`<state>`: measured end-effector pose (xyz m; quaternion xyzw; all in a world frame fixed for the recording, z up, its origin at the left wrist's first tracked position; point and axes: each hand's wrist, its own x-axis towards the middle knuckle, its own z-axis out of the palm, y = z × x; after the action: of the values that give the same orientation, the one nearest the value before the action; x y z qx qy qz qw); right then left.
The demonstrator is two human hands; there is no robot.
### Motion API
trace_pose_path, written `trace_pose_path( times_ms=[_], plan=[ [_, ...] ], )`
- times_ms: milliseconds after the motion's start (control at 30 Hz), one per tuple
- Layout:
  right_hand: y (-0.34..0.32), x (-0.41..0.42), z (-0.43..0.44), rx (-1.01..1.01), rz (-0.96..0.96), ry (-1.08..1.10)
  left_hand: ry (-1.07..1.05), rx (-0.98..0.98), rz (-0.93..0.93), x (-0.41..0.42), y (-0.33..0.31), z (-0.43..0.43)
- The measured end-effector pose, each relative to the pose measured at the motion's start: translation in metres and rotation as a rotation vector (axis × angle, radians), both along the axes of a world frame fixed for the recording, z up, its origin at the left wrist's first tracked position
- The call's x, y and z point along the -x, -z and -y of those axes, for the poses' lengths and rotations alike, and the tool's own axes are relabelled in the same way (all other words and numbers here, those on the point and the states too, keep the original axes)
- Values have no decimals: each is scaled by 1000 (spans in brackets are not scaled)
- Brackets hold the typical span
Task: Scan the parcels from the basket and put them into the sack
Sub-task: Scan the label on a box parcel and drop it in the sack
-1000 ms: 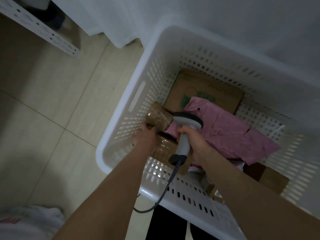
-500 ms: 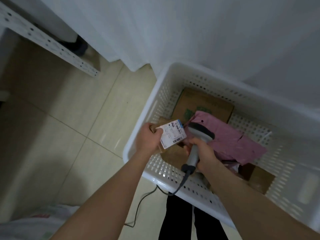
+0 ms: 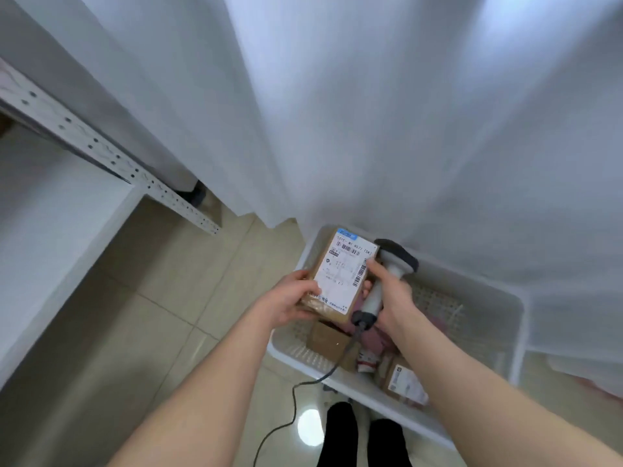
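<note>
My left hand [image 3: 289, 298] grips a small brown cardboard parcel [image 3: 340, 277] by its left edge, its white shipping label facing up. The parcel is raised above the white perforated basket [image 3: 485, 318]. My right hand [image 3: 392, 291] holds the grey handle of a corded barcode scanner [image 3: 391, 264], and one finger touches the parcel's right edge. The scanner's dark head sits just right of the label. More parcels lie in the basket: a brown box [image 3: 328, 338], a pink bag [image 3: 374, 338] and a labelled box [image 3: 404, 382]. The sack is out of view.
White curtains [image 3: 371, 112] hang behind the basket. A white perforated metal shelf frame [image 3: 111, 156] runs along the left. The scanner cable [image 3: 296, 392] trails down to the beige tiled floor [image 3: 151, 298]. My dark-clad legs [image 3: 364, 436] stand by the basket's near edge.
My left hand has lifted the parcel out of the basket and turned its label fully up. My right hand has risen with the scanner. The view has tilted up, away from the basket.
</note>
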<state>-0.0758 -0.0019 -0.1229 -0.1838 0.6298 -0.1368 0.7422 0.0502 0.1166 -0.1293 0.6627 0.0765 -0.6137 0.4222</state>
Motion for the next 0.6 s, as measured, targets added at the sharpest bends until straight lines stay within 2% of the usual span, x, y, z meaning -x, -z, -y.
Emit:
trace_pose_path(
  times_ms=[267,467,600],
  plan=[
    [-120,12,12,172,90,-61,148,111,135,5,-119,8],
    [-186,52,4,227,134,-92,-35,134,321,41,-181,0],
    [-236,92,-15,279,236,-184,-112,140,383,78,-221,-10]
  ],
)
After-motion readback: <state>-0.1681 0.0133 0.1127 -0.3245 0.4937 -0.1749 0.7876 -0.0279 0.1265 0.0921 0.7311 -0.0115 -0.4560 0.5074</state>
